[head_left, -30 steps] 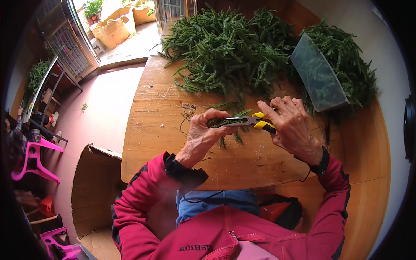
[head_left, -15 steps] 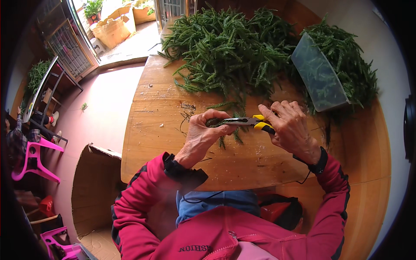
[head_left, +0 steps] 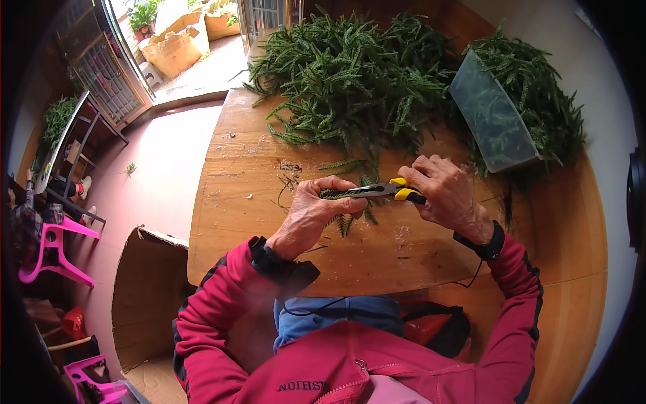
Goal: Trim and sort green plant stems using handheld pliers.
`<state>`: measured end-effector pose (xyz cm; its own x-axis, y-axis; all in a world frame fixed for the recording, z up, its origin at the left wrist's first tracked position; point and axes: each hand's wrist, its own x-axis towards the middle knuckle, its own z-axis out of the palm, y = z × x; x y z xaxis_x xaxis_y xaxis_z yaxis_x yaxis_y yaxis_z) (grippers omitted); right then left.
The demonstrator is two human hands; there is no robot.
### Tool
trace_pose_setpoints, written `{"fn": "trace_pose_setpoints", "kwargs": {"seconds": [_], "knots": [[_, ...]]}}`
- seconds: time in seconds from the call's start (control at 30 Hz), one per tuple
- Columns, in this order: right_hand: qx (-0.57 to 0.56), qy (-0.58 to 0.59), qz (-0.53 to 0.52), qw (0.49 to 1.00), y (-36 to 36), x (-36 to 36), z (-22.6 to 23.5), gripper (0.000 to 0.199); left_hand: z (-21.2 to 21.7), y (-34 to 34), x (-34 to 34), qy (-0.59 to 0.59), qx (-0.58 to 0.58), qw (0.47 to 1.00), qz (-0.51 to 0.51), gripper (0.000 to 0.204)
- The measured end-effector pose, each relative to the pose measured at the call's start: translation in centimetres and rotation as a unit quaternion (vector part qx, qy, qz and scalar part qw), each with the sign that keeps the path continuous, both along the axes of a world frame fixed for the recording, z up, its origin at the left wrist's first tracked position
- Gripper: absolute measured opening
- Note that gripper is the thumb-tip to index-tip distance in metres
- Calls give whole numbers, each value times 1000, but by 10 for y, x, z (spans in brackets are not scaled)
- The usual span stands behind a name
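Note:
Over the middle of the wooden table [head_left: 235, 202], my left hand [head_left: 305, 219] pinches a green artificial pine sprig [head_left: 344, 224], whose needled tips poke out below the fingers. My right hand [head_left: 449, 192] grips pliers [head_left: 402, 190] with yellow and black handles. Their metal jaws point left and meet the sprig at my left fingertips; what lies between the jaws is too small to make out. Just beyond both hands, a large heap of green pine sprigs [head_left: 356, 74] covers the far part of the table.
A translucent plastic bin [head_left: 494, 111] lies tipped on the right, more sprigs [head_left: 538, 87] in and behind it. Thin dark wires [head_left: 289, 178] lie left of my hands. A cardboard box [head_left: 145, 296] stands on the floor at left, near a pink stool [head_left: 57, 249] and another person [head_left: 30, 219].
Both hands stay in nearly the same place. The sprig and my left fingers have turned slightly, and the pliers' handles look a little closer together.

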<state>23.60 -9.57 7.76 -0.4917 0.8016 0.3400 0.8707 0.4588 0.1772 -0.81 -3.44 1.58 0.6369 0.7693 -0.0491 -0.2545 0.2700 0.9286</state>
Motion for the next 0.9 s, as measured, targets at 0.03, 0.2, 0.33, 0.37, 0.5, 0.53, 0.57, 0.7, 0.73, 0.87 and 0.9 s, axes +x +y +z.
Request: {"fn": "trace_pose_setpoints", "kwargs": {"seconds": [0.03, 0.2, 0.33, 0.37, 0.5, 0.53, 0.57, 0.7, 0.73, 0.87, 0.9], "knots": [[-7, 4, -4, 1000, 1, 0, 0, 37, -1, 0, 0, -2, 0, 1000, -4, 19], [-26, -12, -2, 1000, 2, 0, 7, 37, 2, 0, -1, 2, 1, 1000, -21, 22], [-9, 6, -5, 1000, 0, 1, 7, 37, 3, 1, 1, -17, -33, 999, -32, 23], [-9, 6, -4, 1000, 0, -1, 6, 37, 3, 1, 0, -27, -49, 998, -34, 23], [-1, 3, -19, 1000, 2, -5, 5, 37, 3, 2, 0, -5, -35, 999, -23, 22], [-6, 2, -18, 1000, 1, -5, 5, 36, 3, 2, 0, -5, -35, 999, -24, 22], [-11, 0, -18, 1000, 1, -5, 6, 36, 4, 1, 0, -2, -31, 999, -23, 22], [-49, 34, -4, 998, 0, 4, -7, 35, 5, 0, -1, 5, -25, 999, -23, 22], [-66, 52, 2, 996, 0, 5, -10, 34, 5, -1, -1, 5, -27, 999, -25, 22], [-37, 58, 17, 997, 1, 9, -17, 33, 5, -1, 1, 17, -4, 1000, -7, 22], [-37, 58, 17, 997, 1, 8, -14, 33, 4, -1, 1, 23, 9, 1000, 2, 21]]}}
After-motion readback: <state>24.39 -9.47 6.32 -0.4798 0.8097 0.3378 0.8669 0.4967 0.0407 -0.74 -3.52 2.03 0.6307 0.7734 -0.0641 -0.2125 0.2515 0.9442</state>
